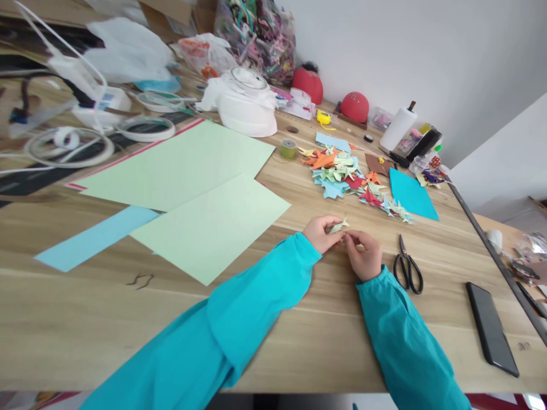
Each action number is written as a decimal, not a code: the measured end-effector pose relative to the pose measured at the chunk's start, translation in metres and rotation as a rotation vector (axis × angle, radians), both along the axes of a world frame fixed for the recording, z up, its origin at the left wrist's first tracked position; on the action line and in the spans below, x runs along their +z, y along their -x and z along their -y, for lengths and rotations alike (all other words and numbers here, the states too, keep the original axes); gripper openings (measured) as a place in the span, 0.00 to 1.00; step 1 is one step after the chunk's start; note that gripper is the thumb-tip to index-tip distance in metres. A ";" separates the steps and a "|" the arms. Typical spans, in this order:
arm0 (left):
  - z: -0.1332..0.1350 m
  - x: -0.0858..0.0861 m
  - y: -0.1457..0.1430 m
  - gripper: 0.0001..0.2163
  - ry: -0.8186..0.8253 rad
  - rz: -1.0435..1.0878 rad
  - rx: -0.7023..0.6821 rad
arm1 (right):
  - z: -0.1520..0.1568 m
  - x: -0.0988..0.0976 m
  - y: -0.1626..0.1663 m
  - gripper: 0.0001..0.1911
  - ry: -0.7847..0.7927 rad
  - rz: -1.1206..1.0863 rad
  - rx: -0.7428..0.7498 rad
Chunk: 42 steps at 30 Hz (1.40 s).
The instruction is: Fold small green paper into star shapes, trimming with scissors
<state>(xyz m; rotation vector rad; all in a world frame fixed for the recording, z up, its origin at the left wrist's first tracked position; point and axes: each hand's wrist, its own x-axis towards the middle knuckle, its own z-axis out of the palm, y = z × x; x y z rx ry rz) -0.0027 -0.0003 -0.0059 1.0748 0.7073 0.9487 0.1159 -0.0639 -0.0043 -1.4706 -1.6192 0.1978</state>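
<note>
Both hands meet over the wooden table [106,324] near its middle. My left hand [321,232] pinches a small pale green folded paper piece [339,226] between thumb and fingers. My right hand [364,254] is curled, its fingertips touching the same piece from the right. Both arms wear teal sleeves. Black scissors [408,267] lie closed just right of my right hand. A pile of small folded paper shapes [350,179] in several colours lies beyond the hands.
Large pale green sheets [200,188] and a light blue strip [96,238] lie to the left. A teal sheet [411,195] and a black phone [491,329] lie at the right. Tape rolls [145,128], a white pot [245,105], bags and red balls [354,106] crowd the far edge.
</note>
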 end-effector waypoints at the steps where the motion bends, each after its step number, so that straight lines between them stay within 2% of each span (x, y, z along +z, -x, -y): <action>1: 0.000 0.000 0.000 0.16 -0.007 -0.002 0.008 | 0.000 0.000 0.000 0.08 0.002 -0.009 -0.003; 10: -0.001 -0.009 0.000 0.17 -0.193 -0.106 0.105 | 0.000 0.001 0.003 0.06 -0.027 -0.006 -0.021; 18: -0.001 -0.008 -0.001 0.17 -0.175 -0.080 0.112 | 0.000 -0.004 0.001 0.07 -0.236 0.270 -0.037; 25: 0.000 -0.006 0.000 0.16 -0.133 -0.057 0.122 | 0.000 -0.005 -0.003 0.08 -0.316 0.488 -0.011; 27: -0.001 -0.006 0.000 0.16 -0.139 -0.058 0.120 | 0.001 -0.004 -0.002 0.07 -0.303 0.476 -0.005; 30: -0.001 -0.006 0.000 0.16 -0.177 -0.078 0.138 | 0.003 -0.001 0.001 0.07 -0.195 0.237 -0.047; 33: 0.000 -0.007 0.001 0.16 -0.270 -0.125 0.158 | 0.002 0.003 0.004 0.10 0.012 -0.258 -0.103; 35: 0.002 -0.006 0.001 0.15 -0.358 -0.170 0.158 | -0.001 0.004 0.004 0.12 0.186 -0.606 -0.075; 37: 0.004 -0.006 0.002 0.14 -0.432 -0.223 0.154 | -0.004 0.005 0.003 0.12 0.345 -0.864 -0.028; 39: 0.006 -0.005 0.002 0.14 -0.475 -0.266 0.159 | -0.006 0.006 0.001 0.11 0.446 -1.006 -0.006; 42: 0.007 -0.005 0.002 0.14 -0.514 -0.302 0.177 | -0.006 0.009 -0.001 0.10 0.519 -1.045 0.010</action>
